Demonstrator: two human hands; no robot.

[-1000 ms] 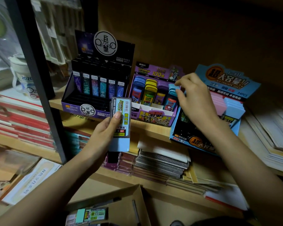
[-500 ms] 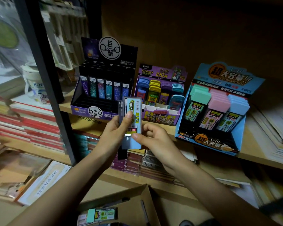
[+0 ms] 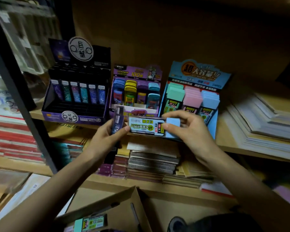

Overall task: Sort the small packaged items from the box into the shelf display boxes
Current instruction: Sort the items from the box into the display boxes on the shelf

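My right hand point(image 3: 189, 129) pinches a blue-capped lead case point(image 3: 151, 127), turned sideways in front of the shelf edge. My left hand point(image 3: 105, 138) grips a dark slim case point(image 3: 117, 121) upright, its thumb touching the blue-capped case's left end. On the shelf stand three display boxes: a black and purple one point(image 3: 75, 97) at left, a purple one point(image 3: 136, 94) in the middle, and a blue one point(image 3: 196, 91) at right with green, pink and blue cases. The cardboard box point(image 3: 117, 208) sits below, with a green-capped case point(image 3: 90, 222) inside.
A black shelf post point(image 3: 22, 104) runs down the left. Stacked paper point(image 3: 264, 124) lies on the shelf at right. Notebooks and spiral pads point(image 3: 151, 161) fill the shelf below. Red-edged book stacks point(image 3: 12, 138) lie at far left.
My right hand came back from the blue display box and took the blue-capped case out of my left hand, turning it sideways. The dark case stays in my left hand.
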